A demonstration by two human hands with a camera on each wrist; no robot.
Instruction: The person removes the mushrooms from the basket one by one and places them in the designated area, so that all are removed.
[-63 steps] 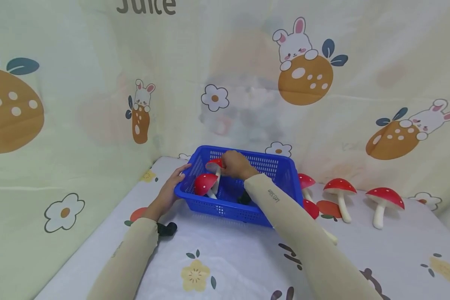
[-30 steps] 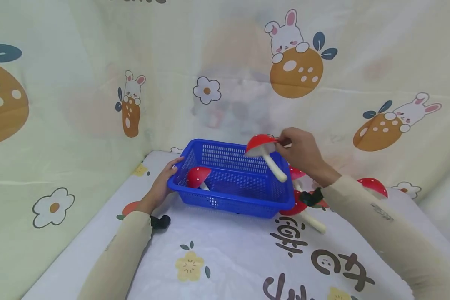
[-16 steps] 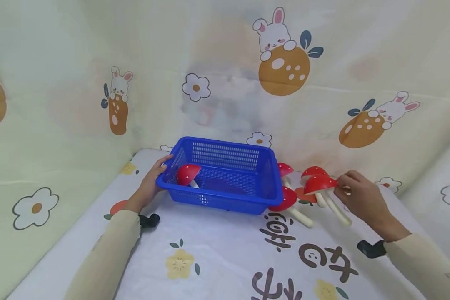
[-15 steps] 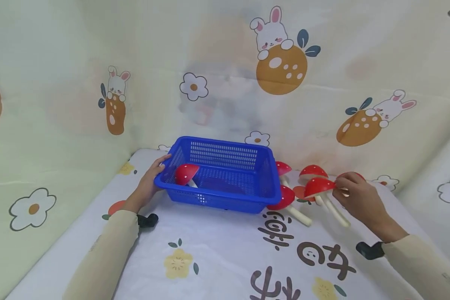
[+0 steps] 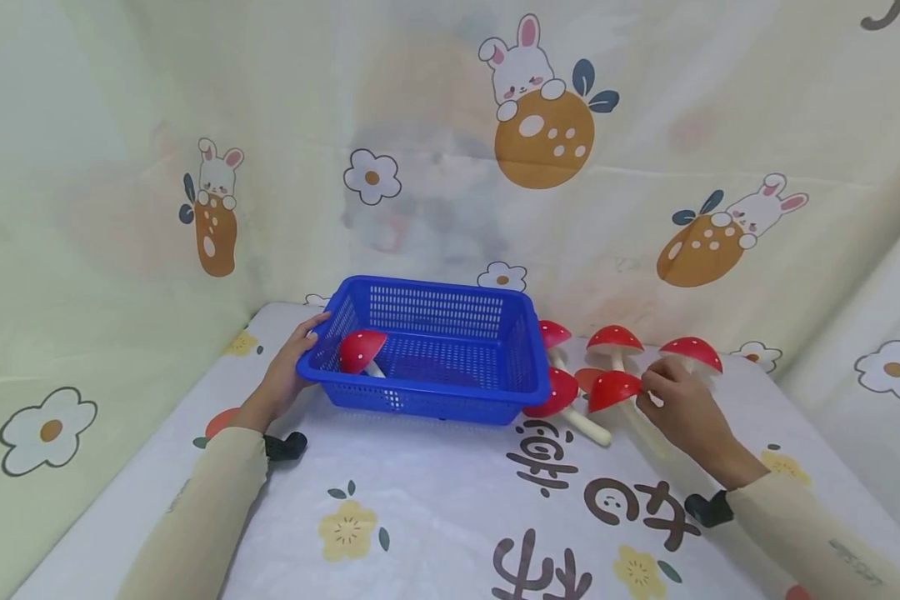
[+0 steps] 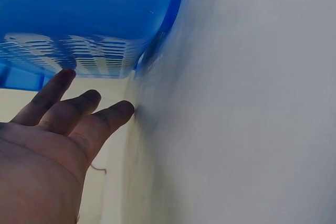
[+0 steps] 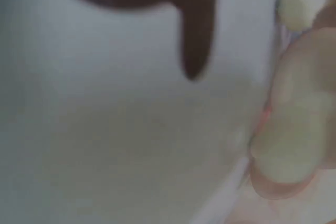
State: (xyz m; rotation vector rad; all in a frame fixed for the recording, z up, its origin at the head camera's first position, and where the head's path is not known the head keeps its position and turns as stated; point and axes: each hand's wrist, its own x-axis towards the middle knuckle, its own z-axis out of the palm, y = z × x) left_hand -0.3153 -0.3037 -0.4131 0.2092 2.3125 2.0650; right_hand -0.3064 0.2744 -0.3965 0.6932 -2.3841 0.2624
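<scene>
My right hand (image 5: 686, 412) pinches the rim of a red, white-dotted cap on a model mushroom (image 5: 612, 389). This mushroom's pale stem slants toward the table's front; whether it fully rests on the cloth I cannot tell. My left hand (image 5: 281, 375) is at the left end of a blue perforated basket (image 5: 427, 402). In the left wrist view, its spread fingers (image 6: 107, 121) lie beside the basket wall, one fingertip seeming to touch it. One mushroom (image 5: 362, 350) lies inside the basket at the left. The right wrist view is blurred, with pale fingertips at its right edge.
Right of the basket lie several more mushrooms: one at the back (image 5: 552, 335), one in front (image 5: 562, 392) against the basket's corner, and two farther right, a mushroom (image 5: 615, 340) and another mushroom (image 5: 692, 352). A patterned curtain (image 5: 435, 125) stands behind the white printed tablecloth (image 5: 412, 475).
My right hand took a mushroom out of the basket, carried it right, and lowered it among the others. Lately it shifted slightly lower. The left hand stayed at the basket.
</scene>
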